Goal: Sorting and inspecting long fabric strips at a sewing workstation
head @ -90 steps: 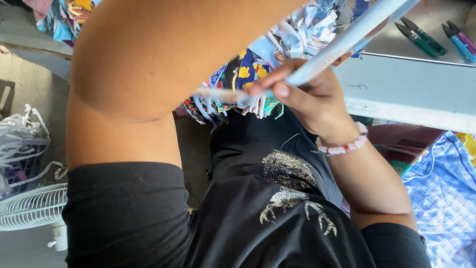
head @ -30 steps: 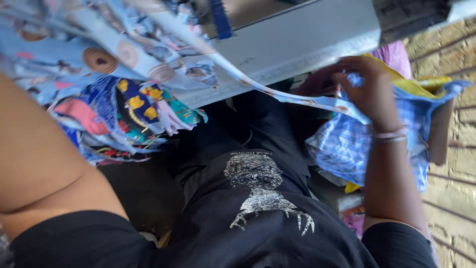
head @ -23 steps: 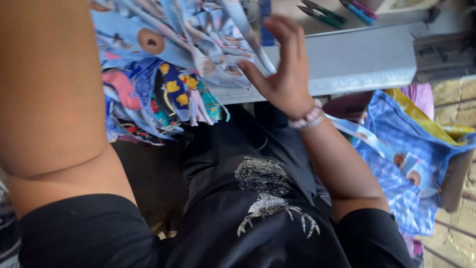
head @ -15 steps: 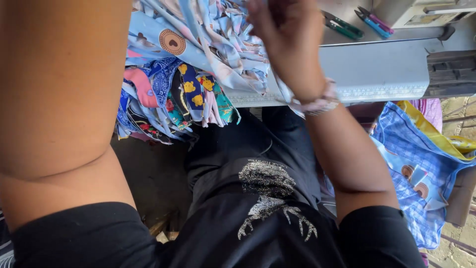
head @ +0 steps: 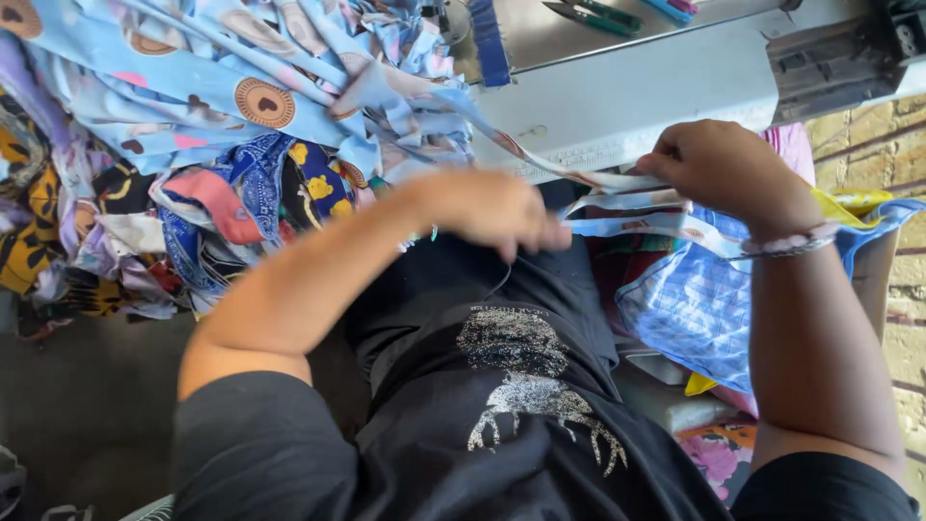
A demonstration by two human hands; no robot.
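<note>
Both hands pinch a light-blue printed fabric strip [head: 617,207] in front of the worktop [head: 656,92] edge.

Strip's long axis runs left-right, from the fabric pile [head: 222,125] on the worktop to the right hand [head: 728,174], which is clenched on its far end. Left hand [head: 492,207] is blurred, fingers curled, seemingly gripping the strip's near end; it sits closer to the pile. Blue checked bag [head: 704,299] hangs below the right hand. Scissors [head: 588,14] lie further back on the worktop.
</note>
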